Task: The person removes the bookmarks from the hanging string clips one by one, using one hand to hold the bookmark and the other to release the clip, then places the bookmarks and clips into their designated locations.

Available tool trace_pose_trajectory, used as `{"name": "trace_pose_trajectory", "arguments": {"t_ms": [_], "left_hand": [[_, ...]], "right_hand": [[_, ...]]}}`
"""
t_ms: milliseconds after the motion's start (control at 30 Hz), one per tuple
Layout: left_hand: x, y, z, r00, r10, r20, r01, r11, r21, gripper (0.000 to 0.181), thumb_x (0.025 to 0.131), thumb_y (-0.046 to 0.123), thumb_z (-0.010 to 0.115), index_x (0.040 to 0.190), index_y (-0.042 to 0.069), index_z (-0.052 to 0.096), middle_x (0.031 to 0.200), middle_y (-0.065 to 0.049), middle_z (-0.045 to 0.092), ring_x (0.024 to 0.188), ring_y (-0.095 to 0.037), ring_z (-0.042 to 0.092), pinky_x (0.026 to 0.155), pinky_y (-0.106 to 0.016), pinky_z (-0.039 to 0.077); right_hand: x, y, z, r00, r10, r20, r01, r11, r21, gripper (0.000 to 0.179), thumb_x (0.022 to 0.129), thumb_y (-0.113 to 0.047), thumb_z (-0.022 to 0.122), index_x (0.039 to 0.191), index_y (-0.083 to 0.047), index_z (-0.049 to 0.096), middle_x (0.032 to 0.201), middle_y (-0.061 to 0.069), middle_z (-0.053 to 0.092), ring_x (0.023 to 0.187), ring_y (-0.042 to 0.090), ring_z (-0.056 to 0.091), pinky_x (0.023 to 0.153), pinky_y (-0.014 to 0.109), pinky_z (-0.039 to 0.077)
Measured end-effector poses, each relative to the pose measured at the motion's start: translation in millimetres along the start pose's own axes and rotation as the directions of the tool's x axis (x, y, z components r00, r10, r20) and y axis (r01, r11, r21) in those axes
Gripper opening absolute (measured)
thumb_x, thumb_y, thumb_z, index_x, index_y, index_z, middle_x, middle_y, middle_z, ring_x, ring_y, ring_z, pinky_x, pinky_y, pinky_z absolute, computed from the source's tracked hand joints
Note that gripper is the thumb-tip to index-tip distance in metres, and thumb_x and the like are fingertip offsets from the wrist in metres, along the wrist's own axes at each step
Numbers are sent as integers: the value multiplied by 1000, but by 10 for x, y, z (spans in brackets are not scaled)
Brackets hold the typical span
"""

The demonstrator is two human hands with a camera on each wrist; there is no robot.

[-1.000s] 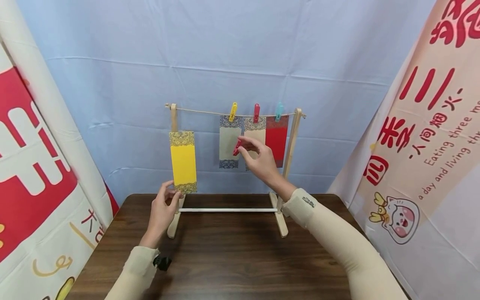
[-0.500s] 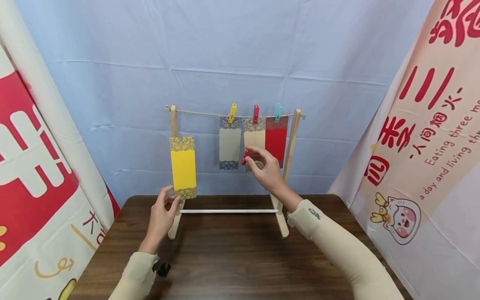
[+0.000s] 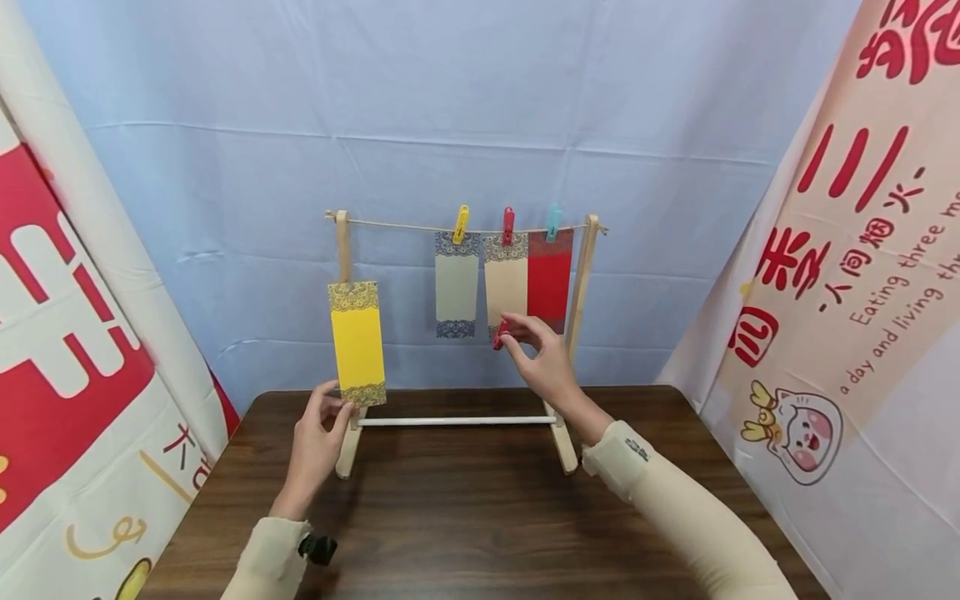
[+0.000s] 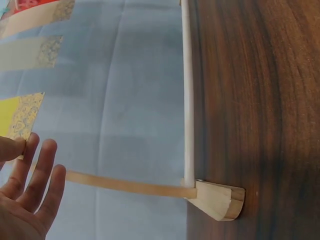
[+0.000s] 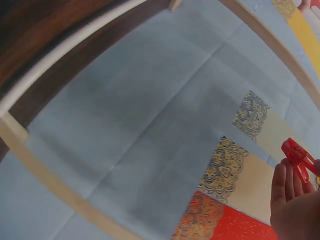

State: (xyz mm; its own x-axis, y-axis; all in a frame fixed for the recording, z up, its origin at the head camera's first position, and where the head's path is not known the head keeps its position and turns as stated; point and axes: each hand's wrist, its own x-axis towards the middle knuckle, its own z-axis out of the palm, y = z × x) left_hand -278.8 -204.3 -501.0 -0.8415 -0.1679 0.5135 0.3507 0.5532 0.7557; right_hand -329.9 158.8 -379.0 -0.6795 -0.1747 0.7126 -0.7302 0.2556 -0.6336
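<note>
My left hand (image 3: pixel 318 437) pinches the lower left corner of a yellow card (image 3: pixel 358 346) with lace-patterned ends, held upright before the rack's left post. The thumb-and-finger grip on that corner shows in the left wrist view, the other fingers spread. My right hand (image 3: pixel 546 367) holds a red clothespin (image 5: pixel 299 159) between thumb and fingers, in front of the hanging cards. On the rope (image 3: pixel 405 223) hang a grey card (image 3: pixel 456 287) under a yellow clothespin (image 3: pixel 461 225), a beige card (image 3: pixel 506 279) under another red clothespin (image 3: pixel 508 225), and a red card (image 3: pixel 547 292) under a teal clothespin (image 3: pixel 553 223).
The wooden rack's right post (image 3: pixel 582 287) stands behind my right hand. A white bar (image 3: pixel 457 422) joins its feet low over the dark wooden table (image 3: pixel 457 517). Pale blue cloth (image 3: pixel 450 108) hangs behind, with printed banners at both sides.
My right hand has moved down and to the right with the red clothespin. My left hand has lowered the yellow card slightly and shifted it a little left.
</note>
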Motion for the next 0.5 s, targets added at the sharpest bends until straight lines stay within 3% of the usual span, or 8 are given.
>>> {"name": "trace_pose_trajectory", "arguments": {"t_ms": [267,433,500], "left_hand": [[-62,-48,-1,1000,-21,10,21,1000,-12,42,107,10,67,147,13,54,105,-13,75,92,-18,72,77,-26,56],[-81,-77,7,999,-35,14,35,999,-9,43,107,10,67,148,12,54,106,-12,75,94,-22,73,78,-22,54],[-87,-92,-3,999,-42,11,42,999,-9,43,107,11,67,148,12,54,106,-11,76,95,-24,74,79,-17,53]], "right_hand": [[-199,363,-60,998,58,8,-57,998,-28,43,98,3,75,140,4,66,121,22,70,108,36,72,100,50,59],[-319,432,-118,997,75,19,-74,997,-30,43,100,-1,76,141,2,66,121,16,70,108,30,71,99,32,59],[-358,359,-124,997,80,17,-79,996,-37,42,100,2,74,141,3,66,120,18,70,107,33,71,99,36,60]]}}
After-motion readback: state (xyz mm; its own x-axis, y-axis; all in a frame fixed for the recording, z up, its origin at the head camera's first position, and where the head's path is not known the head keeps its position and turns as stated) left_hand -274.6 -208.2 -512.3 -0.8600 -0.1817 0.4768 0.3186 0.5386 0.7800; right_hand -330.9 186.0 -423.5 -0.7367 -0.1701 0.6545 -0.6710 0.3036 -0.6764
